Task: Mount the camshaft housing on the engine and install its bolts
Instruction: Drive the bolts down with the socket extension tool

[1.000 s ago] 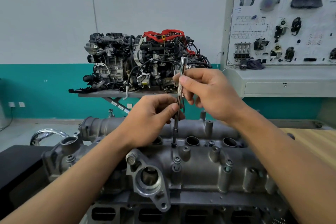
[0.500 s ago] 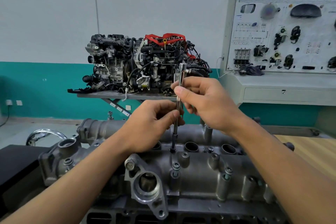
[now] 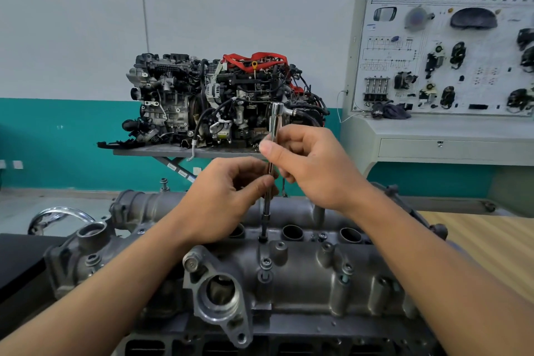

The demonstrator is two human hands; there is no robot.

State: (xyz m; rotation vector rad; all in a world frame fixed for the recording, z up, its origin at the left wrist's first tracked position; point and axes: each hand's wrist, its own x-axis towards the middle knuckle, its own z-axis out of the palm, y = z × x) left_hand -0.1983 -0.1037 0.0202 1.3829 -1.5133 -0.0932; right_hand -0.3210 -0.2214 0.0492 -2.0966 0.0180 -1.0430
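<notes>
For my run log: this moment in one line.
phase: bolt install | left hand: pinches extension bar low | right hand: pinches it higher | bar: near upright, tip on camshaft housing

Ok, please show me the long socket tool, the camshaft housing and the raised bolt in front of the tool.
long socket tool (image 3: pixel 267 205): head view, lower shaft just above the socket.
camshaft housing (image 3: pixel 306 280): head view, bare front wall.
raised bolt (image 3: pixel 266 262): head view, its head.
</notes>
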